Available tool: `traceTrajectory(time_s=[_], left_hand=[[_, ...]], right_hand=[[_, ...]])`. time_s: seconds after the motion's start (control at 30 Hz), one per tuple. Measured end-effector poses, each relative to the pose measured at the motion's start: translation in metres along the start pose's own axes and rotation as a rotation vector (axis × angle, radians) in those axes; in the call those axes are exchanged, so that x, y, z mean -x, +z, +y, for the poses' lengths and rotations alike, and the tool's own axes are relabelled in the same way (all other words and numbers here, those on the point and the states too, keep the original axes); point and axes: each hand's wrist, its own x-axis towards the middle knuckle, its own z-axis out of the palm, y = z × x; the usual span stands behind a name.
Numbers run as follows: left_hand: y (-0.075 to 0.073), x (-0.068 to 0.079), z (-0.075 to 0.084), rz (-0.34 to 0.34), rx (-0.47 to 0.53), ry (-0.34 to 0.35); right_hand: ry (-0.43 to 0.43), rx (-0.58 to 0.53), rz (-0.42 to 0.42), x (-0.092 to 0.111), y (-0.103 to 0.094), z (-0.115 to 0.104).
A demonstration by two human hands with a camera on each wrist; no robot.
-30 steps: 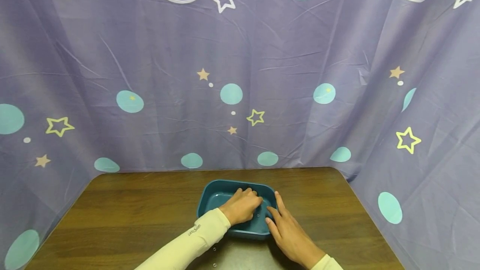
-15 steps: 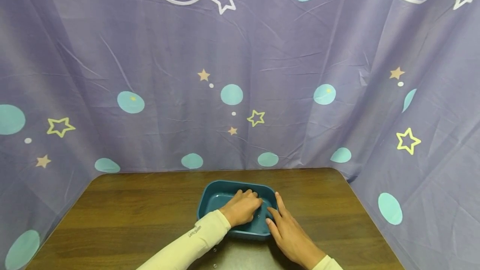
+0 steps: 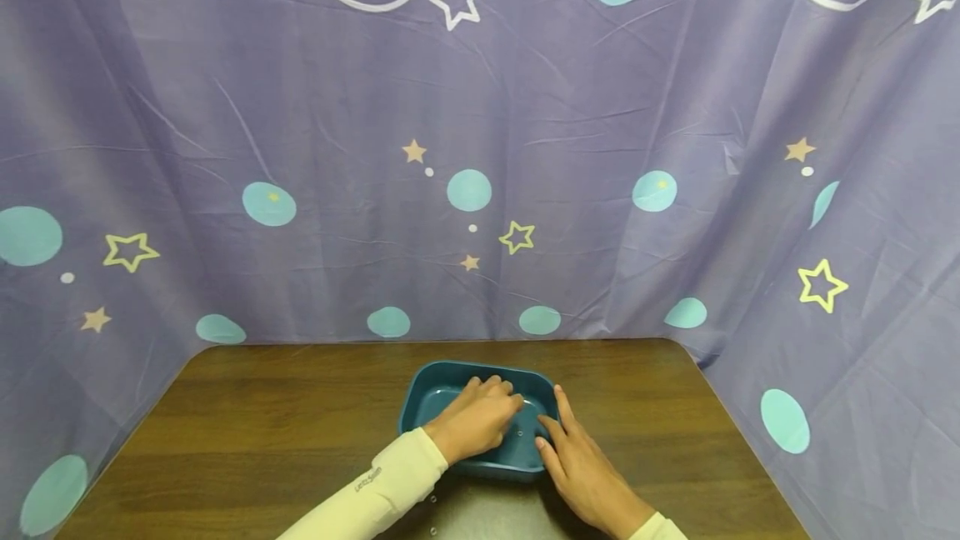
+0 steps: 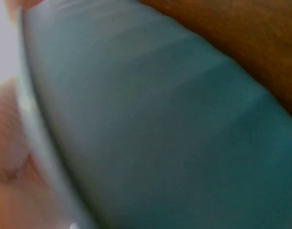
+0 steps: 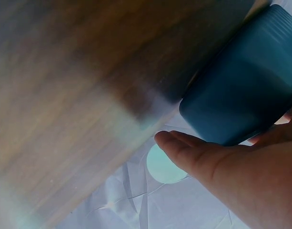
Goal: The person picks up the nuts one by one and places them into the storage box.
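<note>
A teal plastic tub (image 3: pixel 480 467) stands on the wooden table in the head view. My left hand (image 3: pixel 474 419) reaches down into it with bent fingers; the fingertips are hidden, so whatever they may hold cannot be seen. A small clear ring-like piece (image 3: pixel 520 432) lies on the tub's floor, to the right of that hand. At the tub's right side my right hand (image 3: pixel 588 469) rests with spread fingers against the rim. In the left wrist view the tub wall (image 4: pixel 150 119) covers most of the left hand (image 4: pixel 10 157). The right wrist view shows the right hand (image 5: pixel 231 167) beside the tub.
Two more small clear pieces, one farther back (image 3: pixel 432 499) and one nearer (image 3: pixel 432 531), lie on the table in front of the tub. The brown wooden table (image 3: pixel 285 415) extends to both sides. A purple patterned curtain (image 3: pixel 480 107) hangs behind and beside it.
The head view has shifted slightly. My left wrist and forearm have moved a little to the left, while the fingers stay inside the tub. The right hand has kept its place.
</note>
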Motion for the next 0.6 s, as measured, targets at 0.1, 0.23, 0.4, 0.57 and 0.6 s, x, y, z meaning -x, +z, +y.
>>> traceTrajectory(time_s=[0.1, 0.23, 0.4, 0.57, 0.6], left_hand=[[-0.010, 0.008, -0.001, 0.038, -0.016, 0.006], [-0.020, 0.021, -0.004, 0.096, -0.039, 0.010], [-0.035, 0.041, -0.004, 0.128, -0.017, -0.003], [-0.048, 0.058, 0.000, 0.162, -0.023, -0.021], [-0.050, 0.062, 0.001, 0.172, -0.023, -0.024]], right_hand=[[-0.012, 0.014, 0.016, 0.000, 0.000, 0.000], [-0.029, 0.011, 0.019, -0.001, 0.001, 0.000], [-0.031, 0.002, 0.019, -0.002, 0.002, 0.001], [-0.039, -0.006, 0.023, -0.002, 0.002, 0.002], [-0.035, -0.010, 0.020, -0.002, 0.002, 0.002]])
